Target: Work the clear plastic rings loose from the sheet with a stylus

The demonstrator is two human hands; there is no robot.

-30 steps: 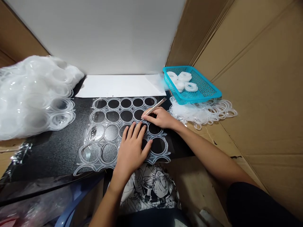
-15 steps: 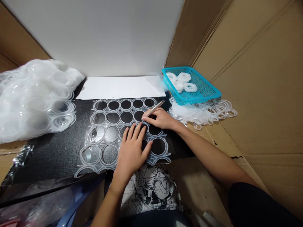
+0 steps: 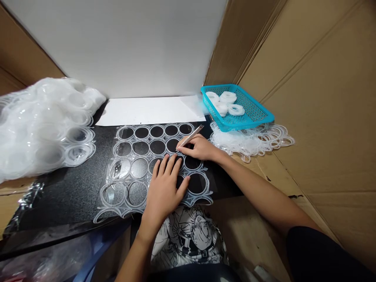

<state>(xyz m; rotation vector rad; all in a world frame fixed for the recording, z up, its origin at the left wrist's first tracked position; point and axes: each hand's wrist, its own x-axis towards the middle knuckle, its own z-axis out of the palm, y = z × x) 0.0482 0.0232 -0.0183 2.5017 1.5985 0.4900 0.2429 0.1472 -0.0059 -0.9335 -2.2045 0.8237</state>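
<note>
A clear plastic sheet point(image 3: 126, 179) with rows of whitish rings lies on the black speckled tabletop point(image 3: 70, 192). My left hand point(image 3: 166, 182) rests flat on it, fingers spread, covering several of the rings near the middle. Just beyond those fingertips, my right hand point(image 3: 199, 147) is closed around a slim, pale craft knife point(image 3: 190, 137), held like a pen. Its tip points down at the sheet beside a ring in the second row from the back. Whether the tip touches the plastic, I cannot tell.
A big heap of ringed plastic sheets point(image 3: 44, 125) stands at the left. At the back right, a blue basket point(image 3: 255, 113) holds several white ring stacks point(image 3: 228, 97). Loose rings point(image 3: 252, 139) spill below it. White paper point(image 3: 143, 111) lies behind the sheet; cardboard point(image 3: 323, 98) walls the right side.
The view has shifted very slightly. Both hands, the knife and the sheet keep nearly the same places.
</note>
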